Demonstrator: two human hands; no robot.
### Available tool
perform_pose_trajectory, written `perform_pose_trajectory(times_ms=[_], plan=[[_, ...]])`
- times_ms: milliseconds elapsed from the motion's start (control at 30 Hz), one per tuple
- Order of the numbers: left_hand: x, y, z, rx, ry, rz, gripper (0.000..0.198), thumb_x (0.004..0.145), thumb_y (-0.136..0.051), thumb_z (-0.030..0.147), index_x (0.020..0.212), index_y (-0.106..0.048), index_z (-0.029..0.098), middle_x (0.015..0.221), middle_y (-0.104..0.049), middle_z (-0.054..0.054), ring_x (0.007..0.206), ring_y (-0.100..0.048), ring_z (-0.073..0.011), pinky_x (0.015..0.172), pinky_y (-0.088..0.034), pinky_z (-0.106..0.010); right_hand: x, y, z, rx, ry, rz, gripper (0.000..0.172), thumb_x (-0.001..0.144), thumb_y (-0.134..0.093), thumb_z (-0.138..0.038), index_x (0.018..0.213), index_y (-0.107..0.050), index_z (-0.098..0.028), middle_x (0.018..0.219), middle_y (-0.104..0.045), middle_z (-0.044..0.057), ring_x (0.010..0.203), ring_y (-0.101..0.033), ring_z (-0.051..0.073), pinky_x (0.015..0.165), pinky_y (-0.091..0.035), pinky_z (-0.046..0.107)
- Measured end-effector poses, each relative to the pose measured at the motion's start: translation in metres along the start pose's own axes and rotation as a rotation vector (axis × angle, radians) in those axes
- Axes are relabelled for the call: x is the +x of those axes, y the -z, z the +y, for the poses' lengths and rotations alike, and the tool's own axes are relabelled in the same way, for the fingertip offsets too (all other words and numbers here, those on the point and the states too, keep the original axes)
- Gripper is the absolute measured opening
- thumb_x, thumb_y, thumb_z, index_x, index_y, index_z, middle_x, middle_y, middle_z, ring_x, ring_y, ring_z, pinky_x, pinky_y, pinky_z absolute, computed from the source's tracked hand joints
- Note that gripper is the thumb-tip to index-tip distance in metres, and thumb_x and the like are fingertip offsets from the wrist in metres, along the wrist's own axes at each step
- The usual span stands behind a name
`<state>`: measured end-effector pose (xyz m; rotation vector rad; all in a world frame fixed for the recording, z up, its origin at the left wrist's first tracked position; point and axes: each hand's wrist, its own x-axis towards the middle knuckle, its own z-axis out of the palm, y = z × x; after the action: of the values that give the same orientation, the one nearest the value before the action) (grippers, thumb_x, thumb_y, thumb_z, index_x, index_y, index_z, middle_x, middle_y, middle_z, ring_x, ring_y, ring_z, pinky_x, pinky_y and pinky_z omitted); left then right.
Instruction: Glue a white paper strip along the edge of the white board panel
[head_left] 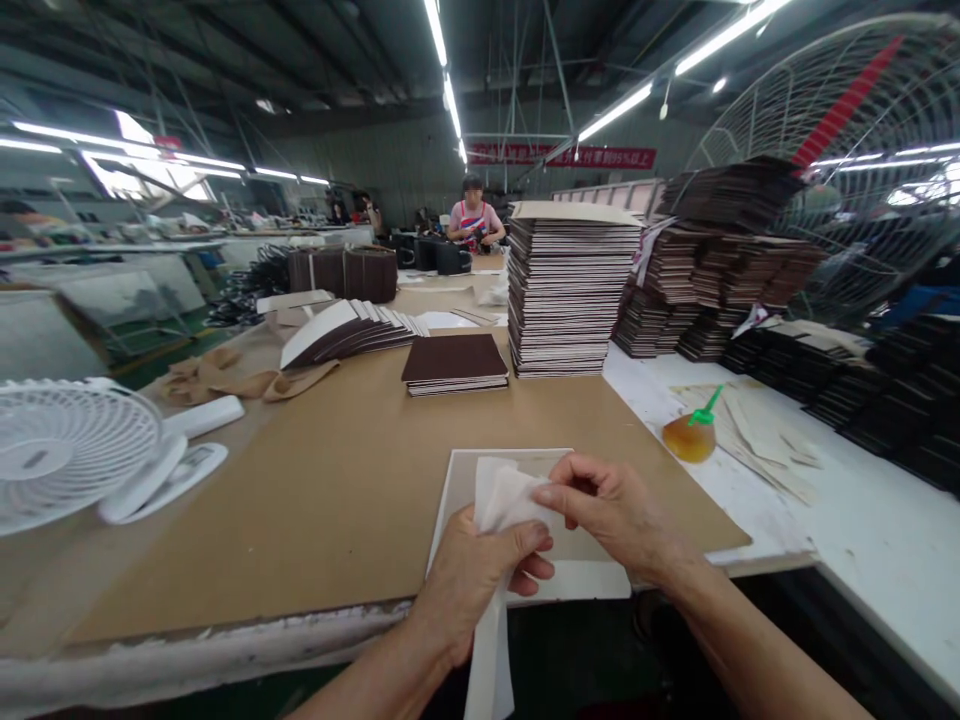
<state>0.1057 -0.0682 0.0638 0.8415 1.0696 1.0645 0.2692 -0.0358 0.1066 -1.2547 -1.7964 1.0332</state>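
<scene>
My left hand [491, 565] is closed around a bunch of thin white strips [499, 490], whose long ends hang down past the table edge. With thumb and forefinger, my right hand [611, 505] pinches the upper corner of the same strips. Under both hands lies a flat pale panel [459, 475] with a light border, at the front edge of the table. Part of the panel is hidden by my hands. Whether the strips are paper or fabric I cannot tell.
A short stack of dark brown panels [456, 360] lies ahead, beside a tall stack [574, 290]. Fanned panels [352, 335] are at left, near a white fan [67, 450]. At right sits an amber squeeze bottle [688, 440] with green nozzle. A person [476, 220] works farther back.
</scene>
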Motion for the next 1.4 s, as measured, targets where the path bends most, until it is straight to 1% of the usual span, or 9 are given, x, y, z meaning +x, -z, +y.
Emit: perform_pose_trajectory(times_ms=[100,200,367,467,633,867,1033,1267,1400], plan=[[0.001,0.014,-0.001,0.020,-0.035,0.024,0.041,0.060,-0.085,0.036,0.085,-0.066,0.010,0.067,-0.069,-0.004,0.048,-0.058,-0.0097,0.041,-0.039,-0.017,0.002,0.007,0.007,-0.024,-0.026,0.074,0.029,0.083,-0.062,-0.047,0.070,-0.066,-0.022,0.055,-0.055,-0.004,0.054,-0.047,0.011,0.054,-0.036,0.024],[0.002,0.038,-0.006,-0.009,-0.044,0.082,0.044,0.061,-0.086,0.038,0.086,-0.063,0.011,0.065,-0.067,-0.003,0.052,-0.058,-0.0096,0.044,-0.039,-0.017,0.000,0.015,0.016,0.085,-0.093,0.131,0.033,0.081,-0.063,-0.053,0.073,-0.065,-0.021,0.057,-0.058,-0.003,0.048,-0.042,0.009,0.049,-0.032,0.024],[0.002,0.079,-0.016,-0.021,-0.013,0.165,0.042,0.068,-0.083,0.037,0.094,-0.061,0.012,0.068,-0.069,-0.003,0.052,-0.054,-0.0068,0.047,-0.039,-0.015,-0.003,0.023,0.036,0.266,-0.222,0.070,0.039,0.074,-0.071,-0.057,0.074,-0.063,-0.019,0.060,-0.064,0.001,0.047,-0.045,0.009,0.051,-0.036,0.024],[0.006,0.092,-0.017,-0.040,0.028,0.231,0.044,0.066,-0.085,0.037,0.095,-0.061,0.013,0.065,-0.068,-0.001,0.048,-0.050,-0.0050,0.047,-0.038,-0.015,-0.004,0.021,0.053,0.318,-0.281,0.040,0.038,0.074,-0.073,-0.056,0.076,-0.064,-0.019,0.060,-0.063,0.000,0.048,-0.044,0.008,0.049,-0.033,0.022],[0.024,0.096,-0.011,-0.074,0.094,0.279,0.051,0.058,-0.089,0.036,0.095,-0.062,0.013,0.065,-0.067,-0.001,0.046,-0.049,-0.0060,0.044,-0.039,-0.017,0.002,0.018,0.074,0.341,-0.366,0.048,0.039,0.071,-0.077,-0.056,0.073,-0.062,-0.019,0.055,-0.056,-0.003,0.048,-0.037,0.007,0.046,-0.024,0.021],[0.061,0.097,0.008,-0.016,0.079,0.211,0.038,0.066,-0.084,0.037,0.085,-0.062,0.013,0.060,-0.059,0.003,0.044,-0.044,-0.0037,0.042,-0.035,-0.015,0.035,0.028,0.087,0.291,-0.382,0.110,0.042,0.067,-0.078,-0.057,0.068,-0.059,-0.019,0.053,-0.048,-0.004,0.048,-0.031,0.007,0.047,-0.017,0.023],[0.085,0.098,0.018,0.032,0.055,0.205,0.037,0.065,-0.083,0.036,0.085,-0.061,0.013,0.061,-0.056,0.004,0.042,-0.040,-0.0020,0.038,-0.029,-0.013,0.058,0.030,0.091,0.213,-0.406,0.136,0.040,0.065,-0.077,-0.057,0.071,-0.061,-0.020,0.053,-0.049,-0.003,0.049,-0.032,0.009,0.047,-0.016,0.024],[0.103,0.100,0.017,0.170,0.075,0.243,0.041,0.065,-0.082,0.035,0.093,-0.065,0.012,0.058,-0.061,0.003,0.041,-0.042,-0.0036,0.041,-0.032,-0.015,0.071,0.028,0.101,0.125,-0.341,0.213,0.035,0.064,-0.075,-0.054,0.072,-0.062,-0.023,0.055,-0.051,-0.002,0.052,-0.042,0.013,0.049,-0.030,0.025],[0.106,0.102,0.015,0.156,0.085,0.277,0.040,0.066,-0.081,0.037,0.091,-0.064,0.012,0.060,-0.065,0.000,0.043,-0.046,-0.0054,0.044,-0.037,-0.017,0.070,0.031,0.104,0.001,-0.339,0.193,0.036,0.070,-0.071,-0.057,0.072,-0.064,-0.021,0.055,-0.050,-0.003,0.054,-0.046,0.014,0.052,-0.037,0.025]])
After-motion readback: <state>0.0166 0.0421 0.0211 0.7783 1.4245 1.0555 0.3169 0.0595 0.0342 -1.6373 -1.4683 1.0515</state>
